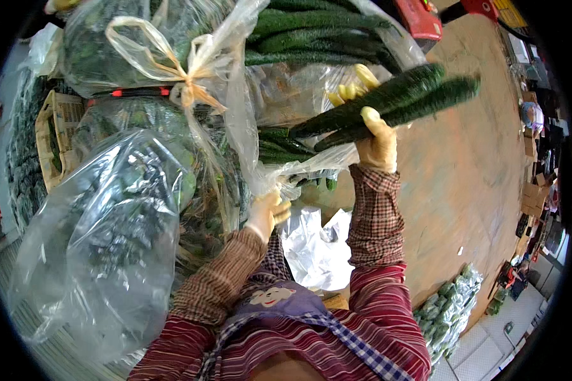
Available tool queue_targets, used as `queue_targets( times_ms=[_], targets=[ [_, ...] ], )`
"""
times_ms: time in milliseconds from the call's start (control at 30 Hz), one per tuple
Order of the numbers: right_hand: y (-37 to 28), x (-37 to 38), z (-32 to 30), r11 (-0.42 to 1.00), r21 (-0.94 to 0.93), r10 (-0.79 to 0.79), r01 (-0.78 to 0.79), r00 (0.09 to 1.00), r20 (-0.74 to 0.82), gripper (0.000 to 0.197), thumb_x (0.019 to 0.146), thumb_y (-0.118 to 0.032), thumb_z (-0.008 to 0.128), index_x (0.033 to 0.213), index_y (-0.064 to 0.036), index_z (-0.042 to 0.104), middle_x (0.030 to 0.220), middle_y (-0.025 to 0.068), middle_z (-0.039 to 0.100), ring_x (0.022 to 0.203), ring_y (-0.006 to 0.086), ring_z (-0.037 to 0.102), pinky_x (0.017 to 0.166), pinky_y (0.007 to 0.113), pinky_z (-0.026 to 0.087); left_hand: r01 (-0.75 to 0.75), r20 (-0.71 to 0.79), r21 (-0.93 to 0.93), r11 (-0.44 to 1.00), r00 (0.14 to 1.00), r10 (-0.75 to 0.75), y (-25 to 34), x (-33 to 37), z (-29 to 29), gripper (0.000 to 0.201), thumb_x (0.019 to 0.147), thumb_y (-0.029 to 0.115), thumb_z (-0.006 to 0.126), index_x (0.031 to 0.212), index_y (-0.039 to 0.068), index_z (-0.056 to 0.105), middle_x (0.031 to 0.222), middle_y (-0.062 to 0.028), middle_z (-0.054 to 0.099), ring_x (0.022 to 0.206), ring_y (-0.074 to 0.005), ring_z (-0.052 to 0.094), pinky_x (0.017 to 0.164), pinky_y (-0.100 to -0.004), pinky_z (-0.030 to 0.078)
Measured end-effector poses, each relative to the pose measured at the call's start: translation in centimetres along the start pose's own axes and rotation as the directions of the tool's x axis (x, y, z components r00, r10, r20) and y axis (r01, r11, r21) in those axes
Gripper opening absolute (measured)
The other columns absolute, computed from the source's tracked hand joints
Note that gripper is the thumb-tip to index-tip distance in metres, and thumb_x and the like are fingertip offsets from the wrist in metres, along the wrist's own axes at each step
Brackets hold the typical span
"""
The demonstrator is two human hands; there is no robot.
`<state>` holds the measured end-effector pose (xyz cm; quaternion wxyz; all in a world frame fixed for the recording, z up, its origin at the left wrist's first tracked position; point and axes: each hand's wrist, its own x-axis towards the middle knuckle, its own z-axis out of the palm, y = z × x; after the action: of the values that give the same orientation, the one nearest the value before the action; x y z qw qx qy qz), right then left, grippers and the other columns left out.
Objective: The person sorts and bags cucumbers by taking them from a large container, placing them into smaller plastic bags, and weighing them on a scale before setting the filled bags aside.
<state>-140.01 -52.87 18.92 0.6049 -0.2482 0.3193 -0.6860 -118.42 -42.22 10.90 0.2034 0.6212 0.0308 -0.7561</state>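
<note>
Two long dark green cucumbers (397, 100) lie across my right hand (377, 143), whose gloved fingers and thumb wrap round them. They are tilted, with their far ends pointing right, over the mouth of a clear plastic bag (238, 120). At the near edge of that bag, my left hand (268, 213) is closed on the gathered plastic. More cucumbers (321, 32) lie in the far part of the bag, and several others (279, 147) show beside the held pair. The lower ends of the held cucumbers overlap those in the bag.
Tied and bulging clear bags of green produce (108, 235) crowd the left side, with a beige plastic crate (60, 136) behind them. A red machine part (419, 22) stands at the top right. White plastic (314, 247) lies before me; more bagged produce (451, 311) rests on the brown floor (464, 190).
</note>
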Motion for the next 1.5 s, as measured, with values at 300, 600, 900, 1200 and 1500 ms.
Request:
queue_targets(
  times_ms=[300, 600, 900, 1200, 1500],
  targets=[
    [-3.1, -6.4, 9.0, 0.919, 0.261, -0.26, 0.295, 0.952, -0.162, 0.055, 0.084, -0.026, 0.063, 0.132, -0.009, 0.042, 0.123, 0.0114, 0.055, 0.114, 0.0294, 0.051, 0.101, 0.054, 0.036, -0.469, 0.618, 0.709, 0.527, 0.772, -0.145, 4.7, -26.0, -13.2, 0.049, 0.09, 0.016, 0.058, 0.131, -0.006, 0.041, 0.126, -0.0186, 0.053, 0.117, -0.0223, 0.049, 0.099, -0.0322, 0.038],
    [-8.1, -14.8, 30.2, 0.744, 0.597, -0.567, 0.299, 0.755, 0.329, 0.076, 0.084, -0.018, 0.066, 0.144, -0.013, 0.02, 0.113, 0.0053, 0.056, 0.114, 0.0225, 0.051, 0.103, 0.057, 0.034, -0.592, -0.069, 0.72, -0.363, -0.581, 0.811, 10.2, -42.7, -22.5, 0.089, 0.066, 0.014, 0.078, 0.139, -0.001, 0.028, 0.133, -0.0213, 0.039, 0.125, -0.0329, 0.039, 0.099, -0.0391, 0.037],
    [0.2, -15.8, 46.5, 0.958, -0.218, 0.114, 0.185, 0.45, 0.886, 0.061, 0.075, -0.013, 0.073, 0.127, 0.002, 0.045, 0.108, 0.0127, 0.064, 0.094, 0.0238, 0.062, 0.085, 0.037, 0.05, -0.895, 0.169, -0.366, 0.256, 0.207, 0.964, 17.2, -43.1, -30.7, 0.035, 0.093, 0.012, 0.047, 0.121, -0.009, 0.047, 0.05, 0.009, 0.035, 0.041, -0.0015, 0.034, 0.042, -0.0191, 0.027],
    [11.4, -6.3, 39.0, -0.339, -0.626, 0.519, 0.702, 0.695, 0.498, 0.079, 0.062, -0.038, 0.08, 0.125, -0.0035, 0.047, 0.109, 0.0202, 0.057, 0.106, 0.0358, 0.053, 0.092, 0.04, 0.042, -0.881, 0.243, -0.404, 0.245, 0.155, 0.958, 18.5, -45.1, -30.8, 0.041, 0.091, 0.008, 0.045, 0.127, -0.011, 0.041, 0.049, 0.0099, 0.031, 0.037, -0.0004, 0.028, 0.036, -0.0176, 0.025],
    [-5.6, -0.2, 15.1, 0.649, -0.756, 0.356, -0.08, 0.911, 0.208, 0.028, 0.086, -0.026, 0.062, 0.101, -0.0029, 0.064, 0.088, 0.0064, 0.066, 0.081, 0.0126, 0.061, 0.078, 0.028, 0.048, -0.714, 0.224, 0.464, -0.524, -0.478, 0.849, 10.0, -38.2, -10.5, 0.024, 0.087, 0.009, 0.057, 0.108, -0.002, 0.058, 0.08, -0.0062, 0.059, 0.067, -0.0141, 0.056, 0.064, -0.0241, 0.046]
  ],
)
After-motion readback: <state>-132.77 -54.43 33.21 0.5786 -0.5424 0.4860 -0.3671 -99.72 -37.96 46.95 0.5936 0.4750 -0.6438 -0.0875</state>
